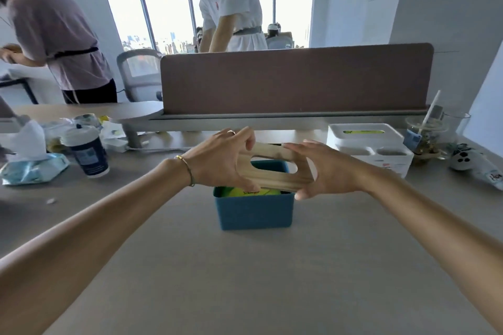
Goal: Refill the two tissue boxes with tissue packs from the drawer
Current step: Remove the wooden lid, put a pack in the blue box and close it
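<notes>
Now level the slotted pale wooden lid (275, 168), gripped at its ends by your left hand (220, 158) and right hand (324, 171), and seat it squarely onto the blue rectangular tissue box (254, 211) below your fingers.

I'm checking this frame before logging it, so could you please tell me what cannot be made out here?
Head view only:
- Tissue pack in the blue box: mostly hidden by the wooden lid; its print is too blurred to read.
- Whether the white box is full: only a green strip shows through its slot.
- Drawer: not in view.
- Left hand and right hand fingertips: partly hidden under the lid.
</notes>
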Demonstrator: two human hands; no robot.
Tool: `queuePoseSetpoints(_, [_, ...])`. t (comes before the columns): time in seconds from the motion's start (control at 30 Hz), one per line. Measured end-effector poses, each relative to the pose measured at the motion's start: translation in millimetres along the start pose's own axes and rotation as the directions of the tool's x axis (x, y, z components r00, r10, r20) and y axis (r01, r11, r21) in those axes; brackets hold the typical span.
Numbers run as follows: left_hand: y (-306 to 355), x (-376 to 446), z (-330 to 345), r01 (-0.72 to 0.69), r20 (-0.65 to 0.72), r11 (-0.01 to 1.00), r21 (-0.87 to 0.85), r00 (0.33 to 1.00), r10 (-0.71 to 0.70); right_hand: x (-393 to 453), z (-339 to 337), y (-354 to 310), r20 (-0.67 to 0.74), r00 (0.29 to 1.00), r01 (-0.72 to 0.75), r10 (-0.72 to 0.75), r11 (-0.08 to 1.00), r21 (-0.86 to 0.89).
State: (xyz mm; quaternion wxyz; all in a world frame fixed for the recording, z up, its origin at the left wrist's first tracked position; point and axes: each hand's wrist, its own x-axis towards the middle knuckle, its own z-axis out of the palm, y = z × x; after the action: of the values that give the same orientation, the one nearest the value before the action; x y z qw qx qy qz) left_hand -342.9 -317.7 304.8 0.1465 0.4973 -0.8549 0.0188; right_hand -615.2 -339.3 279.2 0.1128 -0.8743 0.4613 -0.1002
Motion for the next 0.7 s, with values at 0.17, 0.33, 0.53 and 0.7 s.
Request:
queuePoseSetpoints(0.17, [-30,-17,9,0.059,0.035,0.993,-0.098,0.998,-0.056,28,5,-13,0.078,0.997,-0.02,0.018,0.999,0.032])
queuePoseSetpoints(0.33, [-42,-21,20,0.108,0.125,0.982,-0.153,0.988,-0.089,38,13,-15,0.119,0.993,-0.026,0.024,1.0,0.014])
queuePoseSetpoints(0.53, [-44,-17,22,0.143,0.191,0.974,-0.178,0.976,-0.109,42,15,-9,0.154,0.988,-0.027,0.021,0.999,0.035])
queuePoseSetpoints(0.7, [-52,-20,22,0.154,0.214,0.971,-0.184,0.97,-0.114,46,17,-13,0.161,0.987,-0.026,0.02,0.999,0.036])
